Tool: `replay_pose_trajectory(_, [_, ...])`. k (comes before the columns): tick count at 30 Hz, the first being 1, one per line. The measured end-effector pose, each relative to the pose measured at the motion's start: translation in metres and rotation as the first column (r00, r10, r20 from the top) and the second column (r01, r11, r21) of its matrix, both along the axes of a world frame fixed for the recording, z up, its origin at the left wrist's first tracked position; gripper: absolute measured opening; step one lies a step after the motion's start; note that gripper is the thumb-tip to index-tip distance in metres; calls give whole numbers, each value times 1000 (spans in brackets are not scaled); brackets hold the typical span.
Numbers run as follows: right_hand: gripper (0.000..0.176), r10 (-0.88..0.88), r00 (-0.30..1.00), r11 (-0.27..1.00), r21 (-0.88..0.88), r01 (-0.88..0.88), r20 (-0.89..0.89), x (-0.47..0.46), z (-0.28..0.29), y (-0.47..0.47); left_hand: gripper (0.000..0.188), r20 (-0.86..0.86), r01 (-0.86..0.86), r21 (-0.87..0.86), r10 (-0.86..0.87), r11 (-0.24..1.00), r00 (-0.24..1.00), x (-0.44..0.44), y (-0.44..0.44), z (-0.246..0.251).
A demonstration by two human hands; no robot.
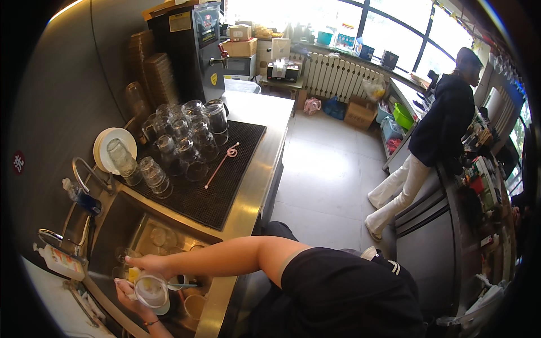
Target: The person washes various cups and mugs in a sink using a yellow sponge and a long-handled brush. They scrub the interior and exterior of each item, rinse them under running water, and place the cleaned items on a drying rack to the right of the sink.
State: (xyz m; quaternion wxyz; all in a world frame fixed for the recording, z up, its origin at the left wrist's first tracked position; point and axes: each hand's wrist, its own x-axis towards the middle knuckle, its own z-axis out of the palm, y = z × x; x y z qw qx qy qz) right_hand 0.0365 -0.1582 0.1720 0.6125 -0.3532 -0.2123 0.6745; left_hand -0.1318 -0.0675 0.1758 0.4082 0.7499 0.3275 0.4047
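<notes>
Over the steel sink (103, 236), my left hand (131, 298) holds a clear glass cup (151, 291), its round rim tipped toward me. A yellow sponge (134, 273) is in my right hand (150, 266), close to the side of that cup. Part of the sponge is covered by fingers. Below my hands in the sink lie more clear glasses (164, 237), a tan bowl or cup (195, 306) and a thin blue-green handle (186, 285). My right forearm hides part of the basin.
Upturned glasses (186, 135) crowd a black drain mat (203, 207), with a pink stick (222, 165) beside them. White plates (120, 139) lean near the faucet (80, 167). A soap bottle (63, 261) stands at the sink edge. Another person (439, 114) stands at the far counter.
</notes>
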Motion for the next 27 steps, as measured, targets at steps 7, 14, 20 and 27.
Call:
replay_pose_trajectory(7, [78, 238, 955, 951, 242, -192, -178, -15, 3, 4, 48, 412, -254, 132, 180, 958, 893, -3, 48, -51])
replay_pose_trajectory(14, [61, 103, 994, 982, 163, -97, -31, -11, 15, -10, 50, 320, -187, -370, 314, 910, 894, -1, 41, -37])
replay_pose_trajectory(20, [53, -86, 987, 969, 220, 115, -138, -13, 7, -8, 34, 500, -235, -391, 419, 890, 758, 17, 3, -31])
replay_pose_trajectory(27, [73, 60, 927, 988, 157, -1, -370, -10, 39, -12, 24, 684, -14, -448, 353, 894, 638, 47, 4, -6])
